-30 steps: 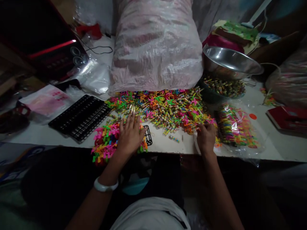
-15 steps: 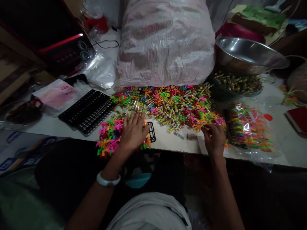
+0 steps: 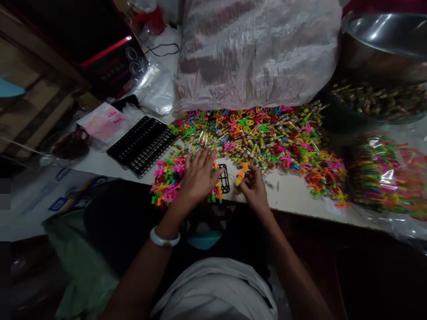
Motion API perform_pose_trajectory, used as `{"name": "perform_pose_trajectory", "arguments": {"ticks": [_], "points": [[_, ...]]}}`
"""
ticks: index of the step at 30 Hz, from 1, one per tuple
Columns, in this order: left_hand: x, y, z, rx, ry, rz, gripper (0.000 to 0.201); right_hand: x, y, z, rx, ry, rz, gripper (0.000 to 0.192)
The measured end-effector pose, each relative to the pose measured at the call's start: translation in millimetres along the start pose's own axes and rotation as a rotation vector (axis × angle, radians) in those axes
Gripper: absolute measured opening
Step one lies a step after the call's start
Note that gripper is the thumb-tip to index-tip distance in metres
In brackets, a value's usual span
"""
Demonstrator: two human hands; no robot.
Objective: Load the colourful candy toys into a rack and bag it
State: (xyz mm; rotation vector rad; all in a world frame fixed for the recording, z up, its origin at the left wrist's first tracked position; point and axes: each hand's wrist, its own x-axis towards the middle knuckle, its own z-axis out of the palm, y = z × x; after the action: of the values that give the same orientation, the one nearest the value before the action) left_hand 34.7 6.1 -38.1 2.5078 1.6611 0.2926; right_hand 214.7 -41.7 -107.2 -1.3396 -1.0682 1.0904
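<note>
Right hand (image 3: 256, 190) moved left, small piece (image 3: 241, 173) (orange-yellow) pinched in fingertips (image 3: 254, 170).

At the frame's centre, the left hand (image 3: 199, 177) lay on colourful plastic pieces (image 3: 165, 182) on the desk (image 3: 293, 193); the right hand (image 3: 255, 186) pinched an orange-and-yellow piece (image 3: 241, 174). A bulky plastic bag (image 3: 253, 58) filled the upper centre.

The head-worn view looks from near above and behind the bare left hand (image 3: 198, 178) and bare right hand (image 3: 256, 186), facing forward and steeply down, and reaches from the pale grey cloth garment (image 3: 216, 289) nearer than the hands to the bulging, translucent plastic sack (image 3: 256, 53) beyond them.
</note>
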Motion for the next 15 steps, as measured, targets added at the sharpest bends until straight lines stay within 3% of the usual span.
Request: {"name": "perform_pose_trajectory", "arguments": {"ticks": [3,7,15], "points": [[-0.2,1.4,-0.6,0.002,0.005,-0.004,0.058,7.0,4.8,14.2,0.075,-0.023,-0.020,0.060],[-0.3,2.5,-0.7,0.003,0.012,-0.004,0.056,20.0,6.5,25.7,0.011,-0.060,-0.077,0.067],[-1.1,3.1,-2.5,0.013,-0.003,0.002,0.054,54.6,15.7,34.8,-0.156,-0.279,-0.304,0.053]]}}
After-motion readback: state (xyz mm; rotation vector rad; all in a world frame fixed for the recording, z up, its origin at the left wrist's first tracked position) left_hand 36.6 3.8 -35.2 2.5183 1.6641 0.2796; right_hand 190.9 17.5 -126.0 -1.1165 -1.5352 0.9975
